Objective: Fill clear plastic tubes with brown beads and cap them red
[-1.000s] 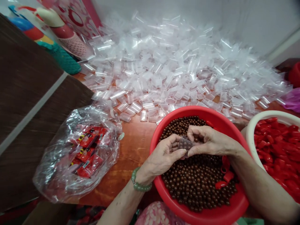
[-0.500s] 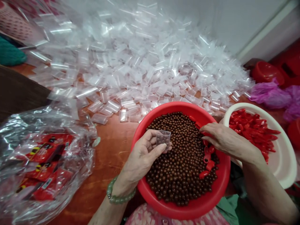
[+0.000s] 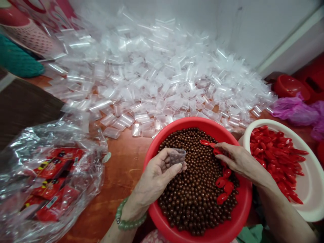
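A red basin [image 3: 167,130] full of shiny dark brown balls [image 3: 194,189] stands in front of me. Over its left half, my left hand [image 3: 158,168] pinches a small clear plastic sleeve [image 3: 177,156] between thumb and fingers, its open end upward. My right hand [image 3: 234,158], above the basin's right side, has its fingertips closed on a small red plastic spoon [image 3: 205,142], whose bowl points left over the balls. More red plastic pieces [image 3: 225,185] lie on the balls just below that hand, some partly hidden by its fingers.
Right of the basin, a white tub [image 3: 301,206] holds many red plastic pieces [image 3: 275,155]. A large heap of clear sleeves [image 3: 162,77] covers the table's back. At left lies a clear bag [image 3: 93,179] with red packets [image 3: 54,168]. Purple plastic bags [image 3: 291,108] lie far right.
My right hand has drawn a red spoon out to the left, so its bowl now shows beyond the fingertips. My left hand still holds the sleeve. The whole view has shifted slightly.
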The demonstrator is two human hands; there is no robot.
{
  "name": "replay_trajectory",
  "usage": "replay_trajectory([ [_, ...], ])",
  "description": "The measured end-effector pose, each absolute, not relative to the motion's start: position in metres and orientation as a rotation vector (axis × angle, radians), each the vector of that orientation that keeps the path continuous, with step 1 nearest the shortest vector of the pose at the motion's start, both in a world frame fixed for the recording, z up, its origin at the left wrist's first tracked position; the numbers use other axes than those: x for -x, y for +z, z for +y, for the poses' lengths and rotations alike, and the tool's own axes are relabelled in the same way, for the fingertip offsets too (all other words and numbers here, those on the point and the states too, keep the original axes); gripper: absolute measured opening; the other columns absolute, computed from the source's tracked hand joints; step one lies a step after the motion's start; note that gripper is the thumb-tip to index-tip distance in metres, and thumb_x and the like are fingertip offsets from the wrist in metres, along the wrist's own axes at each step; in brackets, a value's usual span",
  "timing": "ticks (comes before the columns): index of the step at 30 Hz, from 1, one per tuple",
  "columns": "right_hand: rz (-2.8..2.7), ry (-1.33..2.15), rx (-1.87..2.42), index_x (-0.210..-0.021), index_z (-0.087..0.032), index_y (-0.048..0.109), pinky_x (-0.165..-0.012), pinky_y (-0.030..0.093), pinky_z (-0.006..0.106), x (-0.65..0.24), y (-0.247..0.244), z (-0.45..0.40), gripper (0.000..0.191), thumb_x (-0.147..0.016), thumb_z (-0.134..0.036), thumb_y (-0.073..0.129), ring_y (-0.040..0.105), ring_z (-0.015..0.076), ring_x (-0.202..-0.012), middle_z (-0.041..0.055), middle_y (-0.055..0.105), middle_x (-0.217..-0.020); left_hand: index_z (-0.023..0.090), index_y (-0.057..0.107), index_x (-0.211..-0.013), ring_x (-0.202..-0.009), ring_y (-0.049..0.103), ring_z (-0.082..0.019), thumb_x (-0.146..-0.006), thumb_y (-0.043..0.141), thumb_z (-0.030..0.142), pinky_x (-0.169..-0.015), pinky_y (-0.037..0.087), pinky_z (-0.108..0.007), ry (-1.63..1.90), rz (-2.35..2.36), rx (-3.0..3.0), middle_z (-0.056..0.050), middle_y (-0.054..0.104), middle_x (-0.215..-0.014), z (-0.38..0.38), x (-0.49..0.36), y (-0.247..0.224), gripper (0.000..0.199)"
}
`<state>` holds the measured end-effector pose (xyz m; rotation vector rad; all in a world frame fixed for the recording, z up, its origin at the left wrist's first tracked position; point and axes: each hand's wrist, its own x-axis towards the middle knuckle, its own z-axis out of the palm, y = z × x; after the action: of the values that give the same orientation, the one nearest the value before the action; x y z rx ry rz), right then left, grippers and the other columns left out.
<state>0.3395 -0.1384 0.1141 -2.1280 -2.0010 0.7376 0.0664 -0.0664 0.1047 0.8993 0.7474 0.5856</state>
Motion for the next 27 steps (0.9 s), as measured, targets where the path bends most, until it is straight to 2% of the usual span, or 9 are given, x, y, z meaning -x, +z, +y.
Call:
replay_trajectory([
  [3,-1.661,0.953,1.971,-0.115,-0.022,0.065,-0.07,0.053,0.03,-0.337,0.122,-0.135,0.036,-0.086,-0.042,0.064,0.066,0.0197,-0.082,0.004,0.072,-0.095,0.017,0.059,-0.099,-0.085,0.067,-0.013,-0.083,0.071,0.027,-0.084,0.052,-0.025,0.566,0.745,-0.9,-0.002,0.07,-0.092,-0.066,-0.066,0.105,0.022],
  [6,-1.456,1.165,1.86,-0.105,-0.019,0.069,-0.056,0.046,0.025,-0.331,0.122,-0.126,0.04,-0.078,-0.048,0.072,0.059,0.0145,-0.064,0.0007,0.066,-0.077,0.017,0.057,-0.098,-0.083,0.066,-0.013,-0.083,0.071,0.027,-0.084,0.051,-0.027,0.56,0.733,-0.912,-0.002,0.069,-0.09,-0.067,-0.066,0.106,0.023],
  [11,-1.219,1.485,1.689,-0.111,-0.016,0.065,-0.052,0.039,0.022,-0.318,0.117,-0.108,0.042,-0.087,-0.05,0.063,0.052,0.0096,-0.053,-0.004,0.056,-0.059,0.017,0.056,-0.105,-0.081,0.063,-0.013,-0.084,0.068,0.027,-0.083,0.049,-0.028,0.585,0.702,-0.934,-0.001,0.064,-0.088,-0.068,-0.067,0.104,0.026],
  [15,-1.192,1.575,1.535,-0.109,-0.017,0.064,-0.046,0.029,0.019,-0.301,0.121,-0.093,0.036,-0.085,-0.043,0.069,0.042,0.0054,-0.049,-0.0055,0.052,-0.062,0.016,0.056,-0.105,-0.082,0.061,-0.014,-0.084,0.065,0.026,-0.083,0.048,-0.03,0.588,0.674,-0.925,-0.002,0.063,-0.088,-0.068,-0.068,0.102,0.025],
  [19,-1.112,1.691,1.351,-0.099,-0.017,0.063,-0.043,0.027,0.017,-0.278,0.128,-0.079,0.032,-0.079,-0.04,0.075,0.043,0.0028,-0.045,-0.0047,0.055,-0.068,0.015,0.057,-0.101,-0.084,0.059,-0.015,-0.083,0.064,0.024,-0.082,0.047,-0.03,0.598,0.673,-0.974,-0.003,0.061,-0.09,-0.068,-0.068,0.1,0.021],
  [24,-1.205,1.713,1.389,-0.095,-0.017,0.062,-0.039,0.03,0.016,-0.258,0.133,-0.07,0.033,-0.082,-0.046,0.07,0.043,0.0047,-0.038,-0.007,0.052,-0.054,0.015,0.059,-0.101,-0.084,0.057,-0.016,-0.088,0.059,0.028,-0.08,0.047,-0.031,0.589,0.678,-1.109,-0.003,0.061,-0.089,-0.069,-0.067,0.096,0.019],
  [27,-1.461,1.542,1.425,-0.093,-0.017,0.065,-0.043,0.041,0.019,-0.254,0.134,-0.071,0.028,-0.088,-0.044,0.063,0.054,0.0076,-0.047,-0.0004,0.064,-0.07,0.016,0.059,-0.1,-0.081,0.056,-0.015,-0.09,0.056,0.029,-0.076,0.047,-0.029,0.583,0.709,-1.162,-0.002,0.059,-0.087,-0.069,-0.067,0.094,0.017],
])
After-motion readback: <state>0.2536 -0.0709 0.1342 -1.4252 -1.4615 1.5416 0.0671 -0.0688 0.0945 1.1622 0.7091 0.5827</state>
